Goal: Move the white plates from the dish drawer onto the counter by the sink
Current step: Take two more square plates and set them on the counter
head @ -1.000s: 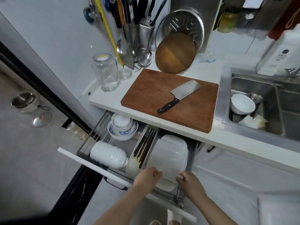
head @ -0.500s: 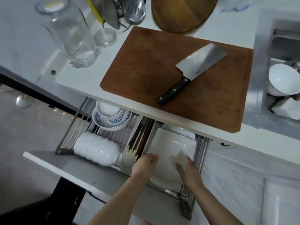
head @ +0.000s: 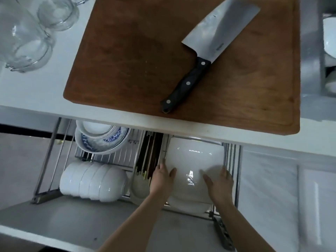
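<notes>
Gripping the stack of square white glazed plates (head: 195,159) in the drawer's right rack, left hand (head: 161,179) and right hand (head: 219,184) clamped on opposite edges; next, lift clear onto white table (head: 36,91).

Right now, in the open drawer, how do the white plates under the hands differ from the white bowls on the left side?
The white plates are broad and shallow, stacked with faces up; the white bowls are deep and round, nested in a row lying on its side. The left hand and right hand grip the plates' edges; nothing touches the bowls. Both are glossy white and sit in the drawer rack.
</notes>
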`<state>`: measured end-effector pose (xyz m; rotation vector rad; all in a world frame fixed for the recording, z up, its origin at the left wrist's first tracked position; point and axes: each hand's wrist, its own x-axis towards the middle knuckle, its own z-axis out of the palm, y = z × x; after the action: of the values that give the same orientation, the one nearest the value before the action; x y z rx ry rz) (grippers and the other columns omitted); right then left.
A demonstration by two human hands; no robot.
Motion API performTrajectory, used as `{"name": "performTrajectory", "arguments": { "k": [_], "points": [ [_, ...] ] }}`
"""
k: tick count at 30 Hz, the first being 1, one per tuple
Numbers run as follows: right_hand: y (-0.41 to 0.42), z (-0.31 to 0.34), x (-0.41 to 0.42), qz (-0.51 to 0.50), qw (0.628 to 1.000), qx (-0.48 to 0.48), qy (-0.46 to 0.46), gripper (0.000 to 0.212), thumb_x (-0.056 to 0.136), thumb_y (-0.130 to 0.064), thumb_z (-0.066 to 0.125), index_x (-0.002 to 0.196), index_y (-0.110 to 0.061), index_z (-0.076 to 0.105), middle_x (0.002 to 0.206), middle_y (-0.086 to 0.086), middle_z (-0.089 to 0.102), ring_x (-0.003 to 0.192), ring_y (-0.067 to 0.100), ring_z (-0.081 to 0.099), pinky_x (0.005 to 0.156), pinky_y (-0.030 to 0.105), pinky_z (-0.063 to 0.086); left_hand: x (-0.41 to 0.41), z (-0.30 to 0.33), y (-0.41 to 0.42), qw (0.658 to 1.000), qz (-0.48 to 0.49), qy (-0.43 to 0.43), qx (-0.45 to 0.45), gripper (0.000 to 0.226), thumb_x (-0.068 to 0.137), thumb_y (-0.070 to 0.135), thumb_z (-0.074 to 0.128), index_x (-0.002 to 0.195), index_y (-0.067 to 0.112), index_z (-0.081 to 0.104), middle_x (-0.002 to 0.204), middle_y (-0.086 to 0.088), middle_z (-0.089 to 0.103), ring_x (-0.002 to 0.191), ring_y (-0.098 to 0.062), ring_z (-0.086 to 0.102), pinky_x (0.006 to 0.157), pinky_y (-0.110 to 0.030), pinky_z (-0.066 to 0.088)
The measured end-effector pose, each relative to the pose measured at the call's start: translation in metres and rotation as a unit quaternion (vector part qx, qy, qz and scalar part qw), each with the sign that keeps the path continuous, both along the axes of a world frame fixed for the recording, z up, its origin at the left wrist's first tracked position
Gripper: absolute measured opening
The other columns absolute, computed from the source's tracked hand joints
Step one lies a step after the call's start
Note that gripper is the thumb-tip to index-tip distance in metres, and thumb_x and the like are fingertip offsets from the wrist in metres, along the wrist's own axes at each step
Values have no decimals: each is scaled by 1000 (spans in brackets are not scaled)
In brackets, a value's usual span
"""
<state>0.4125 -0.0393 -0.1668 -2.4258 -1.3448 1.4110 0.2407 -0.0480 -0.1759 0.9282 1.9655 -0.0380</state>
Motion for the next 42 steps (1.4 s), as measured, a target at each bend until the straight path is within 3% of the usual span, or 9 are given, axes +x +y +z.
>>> {"name": "performTrajectory", "arguments": {
  "k": [8,14,17,20,23,26,31,38,42],
  "points": [
    [2,-7,-1,-83,996,6,-12,70,85,-11,62,144,-2,27,146,22,35,132,34,35,107,31,27,-5,0,0,997,60,-51,24,61,95,40,43,149,22,21,144,-12,41,128,-29,46,99,-37,41],
    [3,0,-7,-147,989,31,-5,65,78,-16,66,137,-5,43,129,22,51,118,40,48,102,46,41,-13,0,1,988,107,-108,29,62,93,41,47,148,23,25,148,-9,41,134,-25,42,104,-32,37],
    [-4,-13,0,-169,985,39,16,56,67,-43,63,109,-6,60,98,17,66,95,36,60,84,45,51,-17,7,6,988,110,-101,35,61,94,44,45,148,21,27,149,-7,41,134,-25,42,102,-30,37],
    [3,13,-6,-214,973,64,65,15,80,-24,65,79,-9,61,67,8,59,65,26,53,62,32,43,-26,8,8,991,101,-85,26,57,94,50,39,142,19,39,144,-7,48,131,-27,46,105,-34,38],
    [9,28,-6,-211,971,80,86,7,87,-16,59,92,-19,61,63,-1,55,60,19,49,61,28,39,-36,11,7,990,114,-75,26,53,97,47,33,134,13,50,131,-13,59,120,-29,55,94,-32,42],
    [7,34,-4,-201,971,97,84,8,88,-18,56,83,-25,58,58,-1,50,59,21,47,61,29,43,-41,12,6,989,127,-69,26,62,96,51,28,124,3,56,118,-23,63,106,-34,61,89,-40,49],
    [-7,52,8,-210,964,147,71,10,89,-19,55,84,-23,62,60,4,48,59,20,44,63,30,39,-33,9,8,989,119,-80,28,59,93,58,27,122,16,58,112,-13,66,103,-30,62,85,-36,47],
    [-27,76,38,-268,946,161,86,21,91,-14,52,108,-18,64,88,18,66,80,33,58,63,27,42,-31,-7,10,994,83,-77,2,48,90,53,45,113,14,63,101,-9,69,92,-27,65,76,-32,52],
    [-38,77,49,-326,925,159,110,24,91,-9,53,112,-10,64,83,16,66,74,24,55,62,28,43,-27,-16,12,995,74,-65,12,35,88,35,60,109,8,59,81,-1,56,74,-18,52,53,-23,34]
  ]
}}
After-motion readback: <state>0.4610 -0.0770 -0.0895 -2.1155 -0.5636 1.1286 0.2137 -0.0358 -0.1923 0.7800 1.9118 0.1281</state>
